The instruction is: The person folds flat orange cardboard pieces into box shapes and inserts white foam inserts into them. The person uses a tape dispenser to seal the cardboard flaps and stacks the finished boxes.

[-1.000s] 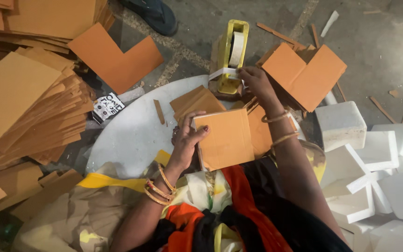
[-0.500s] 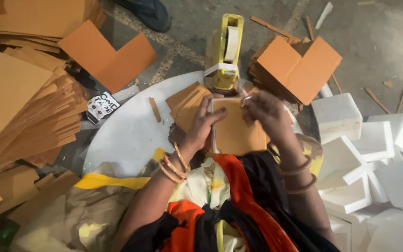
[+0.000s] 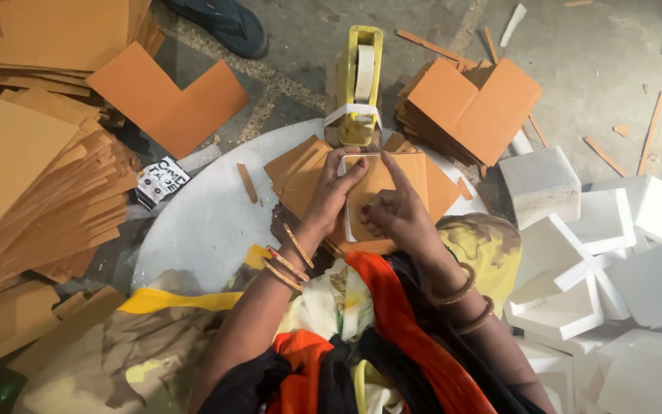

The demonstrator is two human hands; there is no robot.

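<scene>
Together, both hands press on an orange cardboard piece (image 3: 377,195): left hand (image 3: 336,192) flat, right hand (image 3: 394,212) pointing a finger, just below the yellow tape dispenser (image 3: 360,84)

I see gold bangles at my left hand (image 3: 336,193) and right hand (image 3: 397,217). My draped cloth is orange, black, cream.

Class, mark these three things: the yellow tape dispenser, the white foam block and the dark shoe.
yellow tape dispenser (image 3: 360,84), head view, on its tape roll.
white foam block (image 3: 539,184), head view, on its top face.
dark shoe (image 3: 227,24), head view, on its upper.
</scene>
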